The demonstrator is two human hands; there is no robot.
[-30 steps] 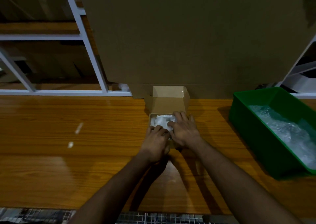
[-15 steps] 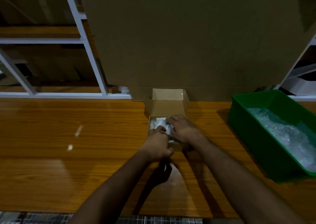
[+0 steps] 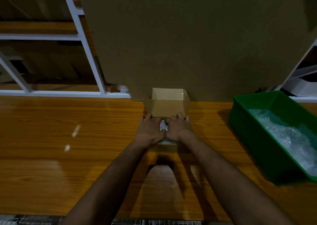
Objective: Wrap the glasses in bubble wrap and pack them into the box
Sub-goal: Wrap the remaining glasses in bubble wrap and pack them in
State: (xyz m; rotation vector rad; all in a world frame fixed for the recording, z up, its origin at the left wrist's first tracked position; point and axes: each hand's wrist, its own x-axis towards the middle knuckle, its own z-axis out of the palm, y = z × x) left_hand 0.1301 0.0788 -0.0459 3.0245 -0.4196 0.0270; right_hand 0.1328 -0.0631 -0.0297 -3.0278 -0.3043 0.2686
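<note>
bubble-wrapped glasses [image 3: 164, 125] lie in the box [image 3: 167, 146] beneath both flat hands.

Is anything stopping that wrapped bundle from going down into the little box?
Nothing visible does. The bundle already sits inside the box, with the left hand and right hand flat over it. The lid stands open behind, clear of them.

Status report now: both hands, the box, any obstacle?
Left hand and right hand flat on bubble-wrapped bundle inside small cardboard box. Lid flap open. Nothing blocking.
</note>
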